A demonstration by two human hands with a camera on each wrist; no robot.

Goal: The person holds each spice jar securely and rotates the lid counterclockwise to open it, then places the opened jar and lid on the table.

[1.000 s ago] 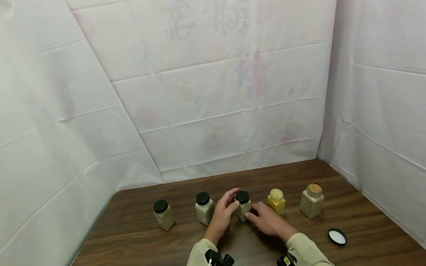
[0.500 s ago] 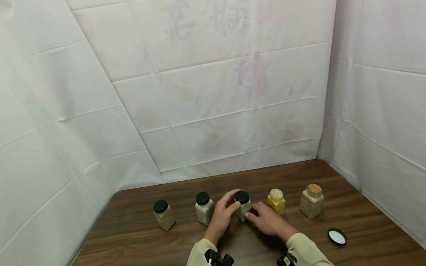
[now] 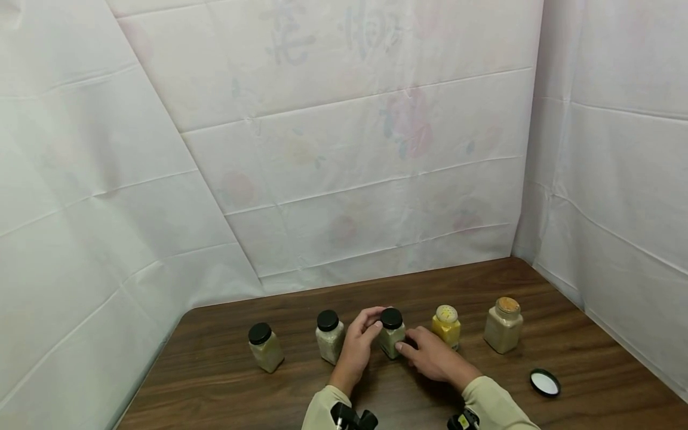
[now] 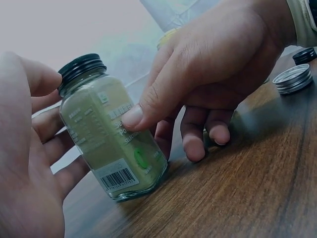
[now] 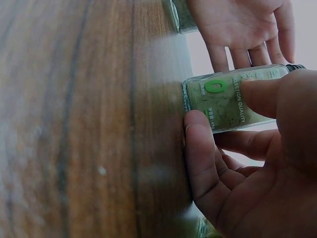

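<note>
- Across the near part of the frame runs the dark wooden table (image 3: 484,280), backed by white sheeting (image 3: 349,149) that hangs on three sides (faint flower prints show through it).
- Five small jars stand in a row on the table: two black-capped ones on the left (image 3: 264,347) (image 3: 329,337), the middle jar (image 3: 392,333) between the hands, then a yellow jar (image 3: 447,325) and a tan jar (image 3: 503,325) with no black cap on the right.
- The left hand (image 3: 359,349) is cupped around the middle jar's left side, fingers relaxed and apart; the left wrist view shows its fingertips (image 4: 42,82) up near the black cap (image 4: 81,68), but whether they press the glass cannot be told.
- The right hand (image 3: 432,356) touches the jar's other side, index finger (image 4: 148,101) laid on the label, remaining fingers curled down to the table; it steadies more than clamps.
- A loose lid (image 3: 545,382) lies open side up well to the right, apart from every jar.
- The middle jar looks like square-shouldered glass filled with pale green powder: stiff, probably smooth and a little slippery, fairly light, and breakable if tipped. Its flat sides below the cap look like the surest place to hold it.
</note>
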